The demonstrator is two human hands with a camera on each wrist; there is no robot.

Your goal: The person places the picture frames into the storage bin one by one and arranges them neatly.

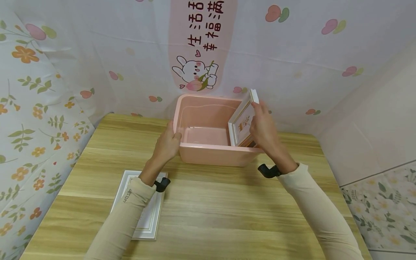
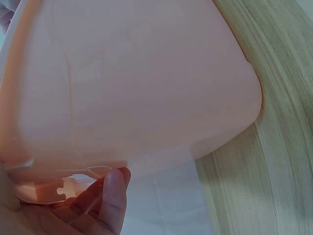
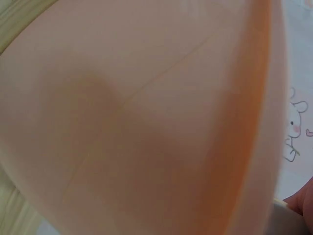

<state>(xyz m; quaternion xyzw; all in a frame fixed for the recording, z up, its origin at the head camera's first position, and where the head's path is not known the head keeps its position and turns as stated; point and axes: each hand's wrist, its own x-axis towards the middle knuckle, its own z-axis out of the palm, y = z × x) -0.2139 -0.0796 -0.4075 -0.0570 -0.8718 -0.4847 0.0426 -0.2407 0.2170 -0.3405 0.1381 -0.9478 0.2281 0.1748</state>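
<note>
A wooden table (image 1: 227,213) stands against flower-printed cloth with a cartoon rabbit (image 1: 195,76) on a pink banner. In the head view, a pink plastic tub (image 1: 208,153) sits at the far middle of the table. The left hand (image 1: 167,144) grips the tub's near-left rim, thumb hooked inside and fingers down the outer wall. The right hand (image 1: 264,126) holds a white picture frame (image 1: 242,121) by its outer edge, fingers curled round it; the frame stands tilted, its lower part inside the tub against the right wall and its top corner above the rim. A second white frame (image 1: 147,220) lies flat on the table near the front left, partly under the left sleeve.

The left wrist view fills with the tub's outer wall (image 2: 146,83), the table's wood grain (image 2: 274,161) beside it, and fingers (image 2: 113,200) wrapped under the rim.

The right wrist view is a blur of the tub's pink wall (image 3: 146,122); a fingertip (image 3: 302,203) shows at the lower right on a pale edge, and the rabbit print (image 3: 295,128) sits beyond the rim.
</note>
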